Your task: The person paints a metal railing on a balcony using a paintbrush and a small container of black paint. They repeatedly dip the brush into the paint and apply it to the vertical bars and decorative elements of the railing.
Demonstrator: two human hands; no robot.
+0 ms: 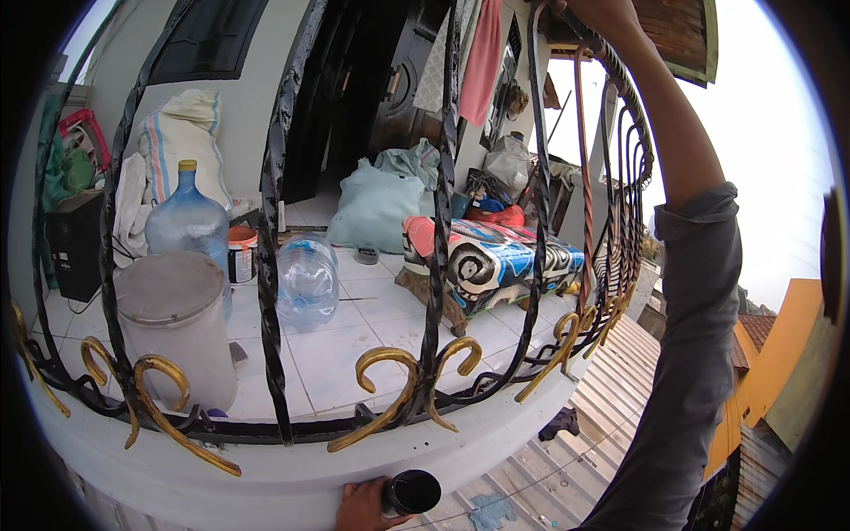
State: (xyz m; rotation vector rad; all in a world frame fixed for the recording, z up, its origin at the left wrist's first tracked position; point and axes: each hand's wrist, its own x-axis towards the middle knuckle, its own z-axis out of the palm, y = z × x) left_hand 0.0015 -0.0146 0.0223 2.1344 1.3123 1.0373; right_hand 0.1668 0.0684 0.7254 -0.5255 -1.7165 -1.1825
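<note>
At the bottom, my left hand [359,506] is closed around a small round container [413,492] with a black inside, just outside the white ledge [292,469]. My right arm reaches up along the right side. At its end my right hand [606,12] is closed at the top of the black metal railing [436,265], partly cut off by the picture's edge. What its fingers hold is hidden. Twisted black bars rise from the railing's base, with gold-coloured scrolls [390,376] near the bottom. One bar [582,133] on the right looks reddish brown.
Behind the bars stand a lidded grey bin [173,292], a blue water jug [188,217], a clear bottle [307,281], an orange-and-white tub [242,254], stuffed sacks [376,203] and a bench with a patterned cover [491,257]. Below lies a corrugated roof [611,380] with a blue rag [491,511].
</note>
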